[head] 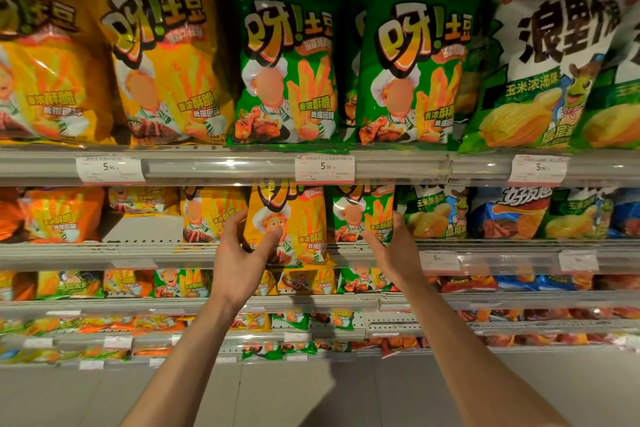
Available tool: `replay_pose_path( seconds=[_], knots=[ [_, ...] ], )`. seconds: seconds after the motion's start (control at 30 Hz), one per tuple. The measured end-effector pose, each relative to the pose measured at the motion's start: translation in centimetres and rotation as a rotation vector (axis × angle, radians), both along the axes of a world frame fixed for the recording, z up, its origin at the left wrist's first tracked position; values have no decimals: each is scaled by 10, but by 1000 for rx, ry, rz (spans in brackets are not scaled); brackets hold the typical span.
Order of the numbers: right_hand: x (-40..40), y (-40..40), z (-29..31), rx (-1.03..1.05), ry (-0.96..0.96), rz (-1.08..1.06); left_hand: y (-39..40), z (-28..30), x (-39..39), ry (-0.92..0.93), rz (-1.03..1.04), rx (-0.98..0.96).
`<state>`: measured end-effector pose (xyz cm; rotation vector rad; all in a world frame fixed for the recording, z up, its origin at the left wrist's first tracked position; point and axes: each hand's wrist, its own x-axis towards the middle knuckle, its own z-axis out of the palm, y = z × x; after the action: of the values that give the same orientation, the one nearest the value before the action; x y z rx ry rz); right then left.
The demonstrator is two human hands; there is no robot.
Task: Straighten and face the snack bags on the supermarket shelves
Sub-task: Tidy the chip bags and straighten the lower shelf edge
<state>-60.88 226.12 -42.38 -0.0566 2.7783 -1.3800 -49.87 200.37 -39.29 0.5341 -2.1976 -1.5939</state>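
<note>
Rows of shelves point(221, 168) packed with snack bags fill the view above, below and to both sides of the hands. Directly above the hands stand large bags, two green bags point(287, 73) in the middle, a yellow one point(162, 59) up to the left, a white-and-green one point(540, 73) up to the right. On the shelf at hand level, the left hand point(239, 253) holds the lower left of a small yellow bag point(287, 225), thumb pressed on its front and fingers curled round its left edge. The right hand point(394, 250) is apart from the left and grips the small green bag point(363, 215) just beside it, thumb across its lower front, fingers on its right edge. The yellow bag leans out over the shelf lip and looks tilted. Paper price tags point(325, 168) sit on the rail above the hands. My guess is the risk lies in that lean: if the left hand lets go before the bag's base sits back on the shelf, it could slide off. Pushing both bags at once could also knock the neighbours to either side, and a hard squeeze would crush the crisps.
</note>
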Motion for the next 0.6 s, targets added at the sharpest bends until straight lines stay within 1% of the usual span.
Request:
replay_pose_path(
  seconds=[0.07, 0.13, 0.2, 0.37, 0.5, 0.6],
  knots=[
    [-1, 1, 0, 61, 15, 33, 0, -1, 1, 0, -2, -7],
    [-1, 2, 1, 61, -1, 57, -1, -1, 2, -2, -4, -24],
    [1, 4, 2, -10, -28, 49, -1, -1, 3, -4, -4, -18],
    [13, 11, 9, -221, -34, -47, 3, 4, 7, 8, -18, 24],
    [46, 9, 14, -402, -40, -125, -5, 0, 17, 2, -32, 70],
    [74, 0, 13, -440, -43, -142, -20, -7, 27, -3, -44, 107]
  ],
)
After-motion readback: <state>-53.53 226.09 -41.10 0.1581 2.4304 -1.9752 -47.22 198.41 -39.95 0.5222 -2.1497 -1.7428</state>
